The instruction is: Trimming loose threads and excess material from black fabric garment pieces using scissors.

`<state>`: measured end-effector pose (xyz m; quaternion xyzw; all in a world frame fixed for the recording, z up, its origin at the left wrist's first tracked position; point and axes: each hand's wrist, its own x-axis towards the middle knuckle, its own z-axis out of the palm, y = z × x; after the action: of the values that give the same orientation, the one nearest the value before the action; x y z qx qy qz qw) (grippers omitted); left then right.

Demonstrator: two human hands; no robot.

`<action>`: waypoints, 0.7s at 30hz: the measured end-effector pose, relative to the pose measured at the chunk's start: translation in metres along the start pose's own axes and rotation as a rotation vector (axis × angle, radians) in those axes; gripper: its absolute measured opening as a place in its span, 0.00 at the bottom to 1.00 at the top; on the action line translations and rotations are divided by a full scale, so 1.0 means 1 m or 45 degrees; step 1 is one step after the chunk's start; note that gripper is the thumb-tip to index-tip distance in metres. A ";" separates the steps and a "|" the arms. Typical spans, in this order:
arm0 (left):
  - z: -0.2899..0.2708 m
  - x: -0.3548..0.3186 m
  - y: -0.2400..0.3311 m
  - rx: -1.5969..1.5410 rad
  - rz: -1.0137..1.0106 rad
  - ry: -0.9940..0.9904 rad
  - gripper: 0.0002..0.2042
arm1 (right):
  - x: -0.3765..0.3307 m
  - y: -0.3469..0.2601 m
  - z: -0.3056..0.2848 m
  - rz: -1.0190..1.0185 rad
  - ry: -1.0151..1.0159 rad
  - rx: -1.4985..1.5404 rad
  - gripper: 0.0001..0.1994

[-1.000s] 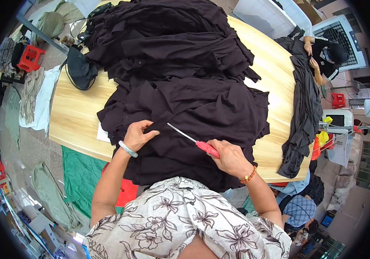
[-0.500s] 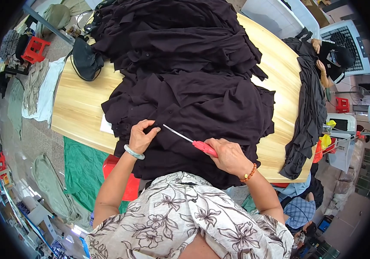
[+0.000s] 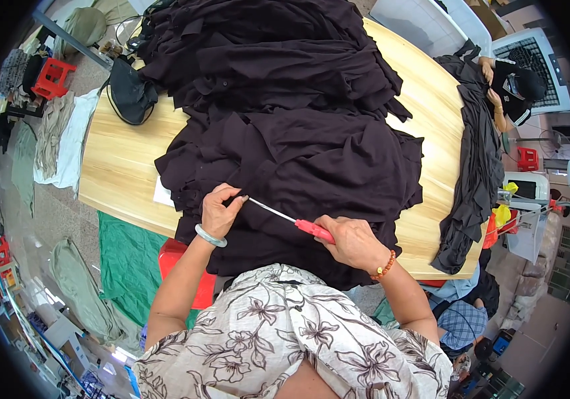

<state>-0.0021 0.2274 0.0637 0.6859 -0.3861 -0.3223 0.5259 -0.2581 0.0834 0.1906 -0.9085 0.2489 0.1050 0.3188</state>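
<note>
Far left, on the floor: a red plastic stool (image 3: 51, 76), pale cloths (image 3: 65, 136) draped beside the table, and a green sheet (image 3: 125, 266) below the table edge. A dark cap-like item (image 3: 128, 93) lies on the left end of the wooden table (image 3: 115, 166).

Centre: a large heap of dark brown garments (image 3: 285, 86) covers most of the tabletop; the nearest dark garment (image 3: 311, 166) is spread flat at the near edge, directly before the person in a floral-print top.

Left hand (image 3: 220, 211): fingers pinched closed on a fold of the nearest garment, a pale bangle (image 3: 210, 236) at the wrist. The pinch lies just at the tip of the blade.

Between the 2 hands: red-handled scissors (image 3: 291, 223), the slim metal blades pointing left toward the pinched fold, the tip touching or just beside the left fingertips; whether the blades are parted cannot be told.

Right hand (image 3: 351, 243): clenched around the red handle, a beaded bracelet (image 3: 384, 266) at the wrist, resting over the garment near the table's near edge.

Right: a second strip of dark fabric (image 3: 477, 173) hangs over the right end of the table. A second person (image 3: 514, 90) in dark clothing sits at that far right end, hands near the fabric. Yellow and red items (image 3: 501, 219) stand beyond the table edge.
</note>
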 end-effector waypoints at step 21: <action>-0.027 0.032 0.112 -0.335 0.240 -0.020 0.04 | -0.012 0.004 0.017 -0.164 -0.123 0.437 0.15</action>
<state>0.0155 0.1961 0.1777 0.5693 -0.4075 -0.3246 0.6360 -0.2710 0.0958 0.1795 -0.8488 0.1891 0.0838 0.4866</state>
